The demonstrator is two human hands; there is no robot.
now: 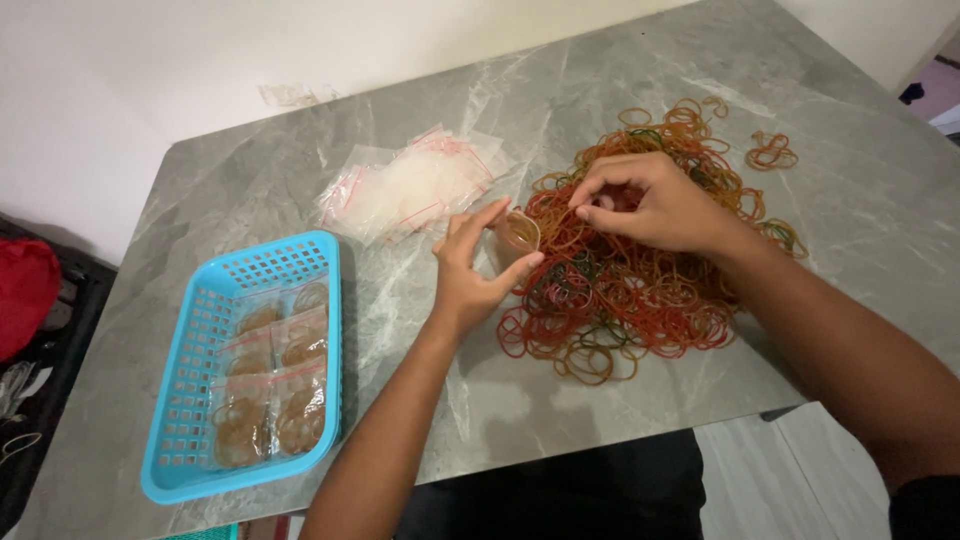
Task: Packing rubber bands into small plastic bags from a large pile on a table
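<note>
Head view, operator A: we have both hands over the grey marble-patterned tabletop [600, 90]. Our left hand [478, 270] sits at frame centre, thumb and fingers pinched on a small bunch of tan rubber bands [520, 232].

Operator B: Confirmed. Our right hand [655, 205] rests right of centre on the loose heap of red, orange and green rubber bands [620, 290], fingers curled downward and fingertips drawn together among the bands; we cannot tell whether they grip any.

Operator A: The held bunch lies at the left edge of that heap, between our two hands.

Operator B: A stack of clear zip-seal plastic bags with red strips [410, 185] lies upper left of the left hand, near but apart from it.

Operator A: A light blue perforated plastic basket [200, 330] stands at lower left, well apart from the heap. It contains filled clear bags of tan bands [275, 385].

Operator B: A few stray orange bands [772, 152] lie at upper right, separate from the heap.
</note>
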